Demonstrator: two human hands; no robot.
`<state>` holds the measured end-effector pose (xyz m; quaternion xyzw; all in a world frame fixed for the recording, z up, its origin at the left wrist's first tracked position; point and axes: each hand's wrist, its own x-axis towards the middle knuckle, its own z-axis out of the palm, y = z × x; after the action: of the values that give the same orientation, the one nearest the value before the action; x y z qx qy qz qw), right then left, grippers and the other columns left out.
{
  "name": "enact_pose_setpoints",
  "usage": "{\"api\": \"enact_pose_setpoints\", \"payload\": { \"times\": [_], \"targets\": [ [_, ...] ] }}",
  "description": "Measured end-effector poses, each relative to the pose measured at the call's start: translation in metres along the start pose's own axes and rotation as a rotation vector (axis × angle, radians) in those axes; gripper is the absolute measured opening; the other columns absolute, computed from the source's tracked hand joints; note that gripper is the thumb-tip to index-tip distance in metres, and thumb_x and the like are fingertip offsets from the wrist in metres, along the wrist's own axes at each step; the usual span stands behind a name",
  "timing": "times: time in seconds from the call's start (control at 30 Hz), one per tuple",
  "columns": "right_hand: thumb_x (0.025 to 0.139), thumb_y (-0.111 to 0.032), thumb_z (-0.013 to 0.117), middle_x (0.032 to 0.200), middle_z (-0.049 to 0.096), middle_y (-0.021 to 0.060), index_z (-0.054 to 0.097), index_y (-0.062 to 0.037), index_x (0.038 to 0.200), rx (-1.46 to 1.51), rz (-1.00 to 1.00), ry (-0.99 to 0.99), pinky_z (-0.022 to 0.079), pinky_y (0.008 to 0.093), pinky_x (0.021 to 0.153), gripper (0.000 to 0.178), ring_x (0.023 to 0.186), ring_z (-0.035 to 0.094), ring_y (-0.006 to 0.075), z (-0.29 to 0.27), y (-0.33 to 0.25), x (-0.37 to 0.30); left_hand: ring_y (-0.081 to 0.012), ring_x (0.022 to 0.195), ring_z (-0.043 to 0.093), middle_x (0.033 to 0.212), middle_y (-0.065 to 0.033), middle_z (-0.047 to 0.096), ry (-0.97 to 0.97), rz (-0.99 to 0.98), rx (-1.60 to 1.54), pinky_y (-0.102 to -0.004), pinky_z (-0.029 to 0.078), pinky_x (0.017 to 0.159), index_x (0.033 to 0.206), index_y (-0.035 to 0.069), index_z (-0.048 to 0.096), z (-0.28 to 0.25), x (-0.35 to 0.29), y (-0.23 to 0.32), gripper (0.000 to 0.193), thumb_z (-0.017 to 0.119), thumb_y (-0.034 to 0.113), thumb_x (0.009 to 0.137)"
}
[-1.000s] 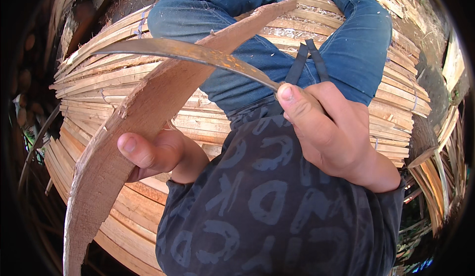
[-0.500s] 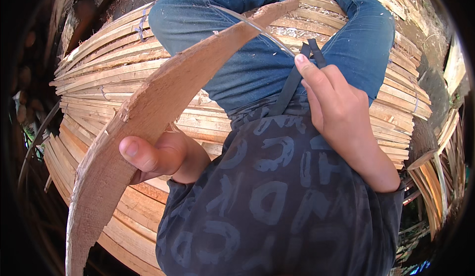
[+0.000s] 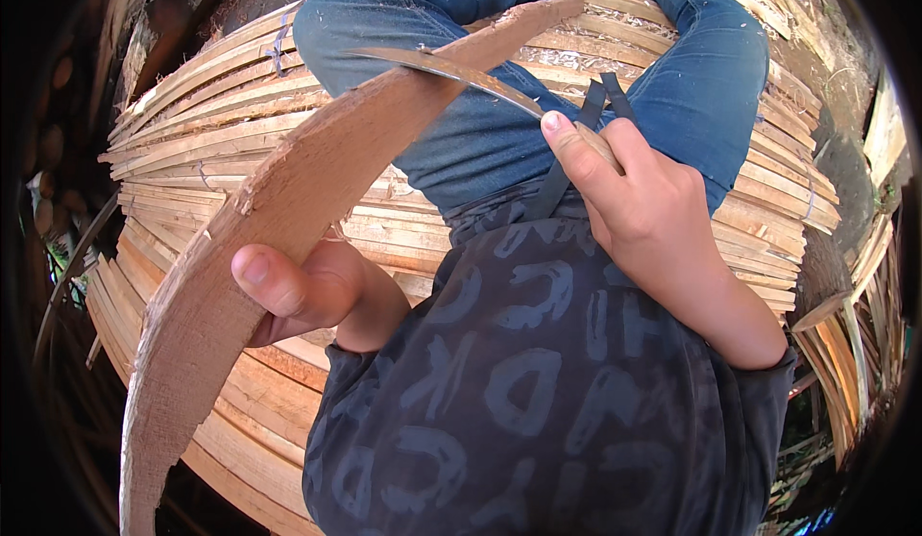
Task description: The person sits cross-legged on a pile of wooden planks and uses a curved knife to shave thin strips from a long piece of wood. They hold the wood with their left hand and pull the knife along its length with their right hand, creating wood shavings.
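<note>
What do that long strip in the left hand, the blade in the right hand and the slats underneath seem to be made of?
The strip looks like raw split bamboo or wood: pale tan, matte, fibrous, with ragged edges. The blade seems to be metal: thin, dull grey, with a faint sheen; the right hand hides its handle. The slats look like similar split cane, dry and unfinished, with stringy shavings on them.
</note>
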<state>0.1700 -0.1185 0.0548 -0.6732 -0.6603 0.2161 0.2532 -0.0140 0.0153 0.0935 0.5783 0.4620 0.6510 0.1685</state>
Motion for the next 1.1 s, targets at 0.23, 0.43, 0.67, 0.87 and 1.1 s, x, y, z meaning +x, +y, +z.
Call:
{"api": "enact_pose_setpoints", "payload": {
  "times": [0.23, 0.43, 0.67, 0.87, 1.1],
  "targets": [
    [0.081, -0.007, 0.064, 0.074, 0.041, 0.0024, 0.061, -0.0192, 0.124, 0.129, -0.082, 0.168, 0.040, 0.0258, 0.038, 0.045, 0.054, 0.053, 0.0111, -0.007, -0.012, -0.003, -0.0257, 0.096, 0.062, 0.108, -0.0151, 0.055, 0.005, 0.019, -0.021, -0.0413, 0.058, 0.078, 0.123, 0.005, 0.050, -0.002, 0.002, -0.006, 0.061, 0.074, 0.028, 0.073],
    [0.083, -0.006, 0.061, 0.074, 0.046, 0.0056, 0.059, -0.0173, 0.126, 0.102, -0.004, -0.012, 0.047, 0.0307, 0.044, 0.044, 0.057, 0.059, 0.0175, 0.010, 0.012, 0.003, -0.0258, 0.097, 0.061, 0.108, -0.0155, 0.053, 0.057, -0.041, -0.014, -0.0405, 0.057, 0.079, 0.120, 0.004, 0.050, 0.002, -0.003, 0.003, 0.061, 0.075, 0.030, 0.071],
    [0.082, -0.005, 0.061, 0.073, 0.043, 0.0046, 0.060, -0.0165, 0.124, -0.024, -0.020, -0.008, 0.044, 0.0277, 0.042, 0.044, 0.053, 0.054, 0.0149, -0.003, 0.005, 0.006, -0.0267, 0.097, 0.062, 0.110, -0.0167, 0.053, 0.025, 0.020, 0.030, -0.0401, 0.058, 0.079, 0.121, 0.002, 0.049, -0.004, 0.002, -0.007, 0.062, 0.075, 0.030, 0.072],
    [0.077, -0.003, 0.067, 0.074, 0.049, 0.0049, 0.061, -0.0157, 0.122, 0.075, -0.070, 0.140, 0.042, 0.0272, 0.041, 0.047, 0.052, 0.053, 0.0150, -0.015, -0.012, 0.001, -0.0226, 0.102, 0.058, 0.116, -0.0153, 0.047, -0.036, -0.061, 0.049, -0.0396, 0.053, 0.084, 0.145, 0.015, 0.022, -0.003, 0.006, -0.006, 0.099, 0.079, 0.033, 0.066],
    [0.082, -0.005, 0.062, 0.078, 0.053, 0.0102, 0.060, -0.0157, 0.124, -0.097, 0.179, -0.113, 0.048, 0.0383, 0.047, 0.043, 0.054, 0.059, 0.0285, 0.021, 0.045, -0.010, -0.0219, 0.091, 0.062, 0.116, -0.0165, 0.051, -0.036, -0.075, -0.008, -0.0364, 0.057, 0.071, 0.141, 0.012, 0.031, -0.012, 0.002, -0.003, 0.084, 0.075, 0.029, 0.072]
  ]
}}
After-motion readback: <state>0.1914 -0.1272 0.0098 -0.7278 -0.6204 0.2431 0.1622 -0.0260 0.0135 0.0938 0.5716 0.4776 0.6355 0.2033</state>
